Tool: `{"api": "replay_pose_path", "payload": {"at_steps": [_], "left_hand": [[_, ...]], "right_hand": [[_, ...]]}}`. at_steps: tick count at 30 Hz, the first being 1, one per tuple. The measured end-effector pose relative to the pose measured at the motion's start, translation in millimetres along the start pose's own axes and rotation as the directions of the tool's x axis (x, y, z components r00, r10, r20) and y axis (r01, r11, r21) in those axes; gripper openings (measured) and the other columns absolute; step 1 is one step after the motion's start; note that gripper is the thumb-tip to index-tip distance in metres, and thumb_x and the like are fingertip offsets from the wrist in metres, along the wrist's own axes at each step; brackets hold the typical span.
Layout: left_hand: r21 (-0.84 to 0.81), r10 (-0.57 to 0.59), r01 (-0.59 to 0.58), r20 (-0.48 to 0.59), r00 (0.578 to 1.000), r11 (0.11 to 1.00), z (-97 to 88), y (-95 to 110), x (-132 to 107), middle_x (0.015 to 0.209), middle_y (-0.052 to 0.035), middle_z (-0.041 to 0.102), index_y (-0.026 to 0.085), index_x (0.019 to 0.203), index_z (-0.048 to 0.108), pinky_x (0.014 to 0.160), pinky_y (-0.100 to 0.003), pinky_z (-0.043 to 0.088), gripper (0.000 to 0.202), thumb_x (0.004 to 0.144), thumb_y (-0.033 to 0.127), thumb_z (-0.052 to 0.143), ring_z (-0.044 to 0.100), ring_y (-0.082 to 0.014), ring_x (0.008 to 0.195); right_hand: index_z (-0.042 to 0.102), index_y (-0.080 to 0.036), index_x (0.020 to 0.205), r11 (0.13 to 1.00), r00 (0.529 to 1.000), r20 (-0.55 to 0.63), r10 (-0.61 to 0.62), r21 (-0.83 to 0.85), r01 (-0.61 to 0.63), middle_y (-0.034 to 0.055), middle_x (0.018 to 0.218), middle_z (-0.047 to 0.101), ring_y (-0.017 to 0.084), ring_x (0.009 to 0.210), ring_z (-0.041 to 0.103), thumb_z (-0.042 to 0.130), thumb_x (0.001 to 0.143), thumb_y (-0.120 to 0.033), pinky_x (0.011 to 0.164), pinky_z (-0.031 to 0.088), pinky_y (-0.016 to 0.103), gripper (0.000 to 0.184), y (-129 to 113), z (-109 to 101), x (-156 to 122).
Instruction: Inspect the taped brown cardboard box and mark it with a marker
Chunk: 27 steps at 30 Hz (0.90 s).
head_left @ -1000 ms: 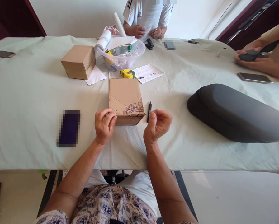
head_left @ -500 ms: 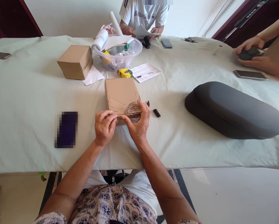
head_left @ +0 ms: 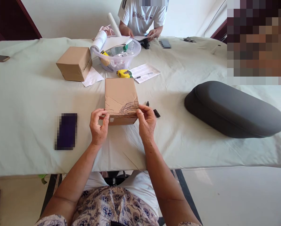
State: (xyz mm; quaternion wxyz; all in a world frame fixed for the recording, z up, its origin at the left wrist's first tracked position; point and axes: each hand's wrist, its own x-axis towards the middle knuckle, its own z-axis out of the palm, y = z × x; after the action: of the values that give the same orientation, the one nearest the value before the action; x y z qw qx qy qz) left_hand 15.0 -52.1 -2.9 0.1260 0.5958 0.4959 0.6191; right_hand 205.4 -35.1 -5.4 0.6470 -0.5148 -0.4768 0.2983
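A brown cardboard box (head_left: pixel 121 91) sits in front of me on the table. Thin dark curved lines cover its top near the front right edge; whether they are drawn or loose strands I cannot tell. My left hand (head_left: pixel 99 125) pinches the box's near left corner between thumb and fingers. At the near right corner, my right hand (head_left: pixel 147 122) grips the edge, thumb on the front side and fingers partly behind. Just beyond my right hand lie a black marker (head_left: pixel 147 103), mostly hidden by the box and hand, and a small black cap (head_left: pixel 156 113).
Behind the box are a yellow tape measure (head_left: pixel 124 73), a written sheet (head_left: pixel 148 72), a plastic basin (head_left: pixel 117 59) of supplies and another cardboard box (head_left: pixel 74 62). A long dark grey case (head_left: pixel 234 110) lies right, a blurred dark rectangle (head_left: pixel 66 131) left. A person (head_left: pixel 142 18) sits opposite.
My hands have moved apart along the box's front edge, the left to the left corner and the right to the right corner. The front face now shows between them.
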Motion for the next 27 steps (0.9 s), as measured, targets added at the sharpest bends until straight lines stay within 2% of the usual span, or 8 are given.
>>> {"api": "replay_pose_path", "payload": {"at_steps": [3, 6, 11, 15, 20, 27], "left_hand": [[-0.012, -0.131, 0.131, -0.021, 0.991, 0.991, -0.2, -2.2, 1.6, 0.11, -0.0074, 0.068, 0.02, 0.108, 0.065, 0.083, -0.03, 0.056, 0.026, 0.092, 0.041, 0.066, 0.066, -0.0172, 0.098], [0.01, -0.198, 0.198, -0.048, 0.979, 0.98, -1.2, -3.2, 3.5, 0.114, -0.0079, 0.068, 0.021, 0.112, 0.064, 0.087, -0.03, 0.054, 0.033, 0.089, 0.044, 0.068, 0.065, -0.0179, 0.102], [-0.047, -0.227, 0.224, -0.076, 0.971, 0.974, -3.3, -4.8, 7.8, 0.113, -0.0081, 0.07, 0.02, 0.112, 0.065, 0.088, -0.029, 0.052, 0.032, 0.093, 0.046, 0.062, 0.066, -0.0178, 0.103], [-0.082, -0.238, 0.231, -0.088, 0.967, 0.969, -4.1, -5.9, 9.5, 0.113, -0.0081, 0.072, 0.019, 0.11, 0.067, 0.09, -0.028, 0.051, 0.029, 0.097, 0.043, 0.056, 0.067, -0.0175, 0.106], [-0.089, -0.261, 0.253, -0.093, 0.961, 0.963, -3.7, -6.9, 8.2, 0.114, -0.0082, 0.072, 0.019, 0.112, 0.066, 0.092, -0.028, 0.051, 0.032, 0.097, 0.045, 0.056, 0.067, -0.0173, 0.105], [-0.1, -0.326, 0.32, -0.055, 0.944, 0.942, -3.5, -8.3, 7.6, 0.111, -0.007, 0.073, 0.019, 0.109, 0.066, 0.091, -0.029, 0.051, 0.033, 0.097, 0.048, 0.055, 0.067, -0.0173, 0.102]], "right_hand": [[0.065, -0.024, 0.104, 0.999, 0.998, 0.041, -0.047, 0.006, 0.047, 0.0061, 0.108, 0.069, 0.019, 0.106, 0.067, 0.065, 0.09, -0.044, 0.088, 0.059, 0.035, 0.024, 0.2, 3.0, -3.1], [0.065, -0.026, 0.104, 0.995, 0.991, 0.091, -0.094, 0.023, 0.092, 0.0054, 0.112, 0.065, 0.019, 0.109, 0.064, 0.071, 0.086, -0.043, 0.083, 0.059, 0.032, 0.025, 0.6, 6.0, -5.3], [0.066, -0.028, 0.105, 0.991, 0.98, 0.148, -0.131, 0.007, 0.131, 0.0052, 0.113, 0.062, 0.019, 0.109, 0.062, 0.074, 0.084, -0.039, 0.075, 0.059, 0.03, 0.025, -0.9, 7.0, -5.7], [0.066, -0.028, 0.107, 0.991, 0.977, 0.167, -0.134, -0.006, 0.136, 0.0061, 0.115, 0.062, 0.02, 0.11, 0.062, 0.071, 0.087, -0.04, 0.076, 0.06, 0.03, 0.024, -1.6, 5.2, -4.8], [0.063, -0.028, 0.112, 0.991, 0.977, 0.177, -0.123, -0.038, 0.132, 0.0058, 0.117, 0.063, 0.02, 0.111, 0.063, 0.073, 0.084, -0.041, 0.077, 0.062, 0.031, 0.032, -0.6, 4.6, -4.3], [0.063, -0.028, 0.112, 0.993, 0.982, 0.171, -0.084, -0.065, 0.096, 0.0065, 0.117, 0.065, 0.02, 0.106, 0.064, 0.073, 0.084, -0.044, 0.077, 0.061, 0.032, 0.033, 0.4, 5.2, -3.8]]}}
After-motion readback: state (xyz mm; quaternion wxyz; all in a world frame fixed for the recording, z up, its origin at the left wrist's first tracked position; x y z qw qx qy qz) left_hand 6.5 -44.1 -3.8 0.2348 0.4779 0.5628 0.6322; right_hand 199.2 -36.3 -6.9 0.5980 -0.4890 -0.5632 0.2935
